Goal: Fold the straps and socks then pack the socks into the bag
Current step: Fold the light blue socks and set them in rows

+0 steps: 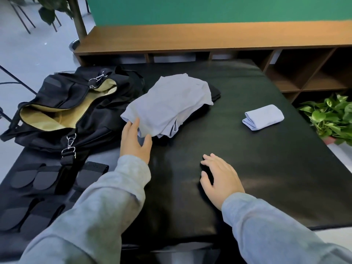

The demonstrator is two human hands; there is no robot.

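Touching: left hand (134, 141) — fingers straight, released, tips on the near-left edge of the pale blue cloth pile (167, 107)
Right hand (221, 180): fingers relaxed, spread, grasping nothing, resting on the black surface (266, 159) at near centre
Folded sock (263, 117): far right, well apart from both hands
Bag (68, 109): far left, unzipped, tan lining showing
Straps (38, 180): near left — black, flat

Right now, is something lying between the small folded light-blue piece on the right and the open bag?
Yes. The pile of light-blue and black clothes, touched by the left hand, lies between the folded light-blue piece and the open black bag.
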